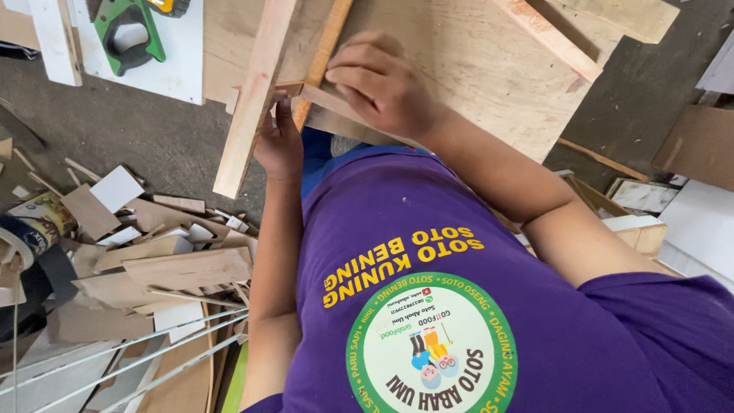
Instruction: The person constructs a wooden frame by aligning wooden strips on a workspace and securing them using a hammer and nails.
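At the far left of the frame a heap of pale plywood and board offcuts [153, 252] lies on the dark concrete floor [138, 138], with thin white rods [122, 352] slanting across the lower left corner. In the upper left a green plastic saw handle [126, 34] rests on a white painted board [183, 61].

Moving right, a long pale wooden batten [252, 99] runs down from the top edge, overhanging the edge of the large bare plywood sheet [474, 69]. Your left hand [279, 141] comes up from below, its fingers touching the short thin wooden strip [321, 95] just beside the batten; whether it truly grips, you cannot tell from here.

Just right of that, in the upper centre, your right hand [378, 80] presses its curled fingertips down on the same strip and on the narrow orange-brown wooden slat [325, 50], pinning rather than clenching. At the upper right another reddish wooden batten [547, 38] lies diagonally on the plywood sheet.
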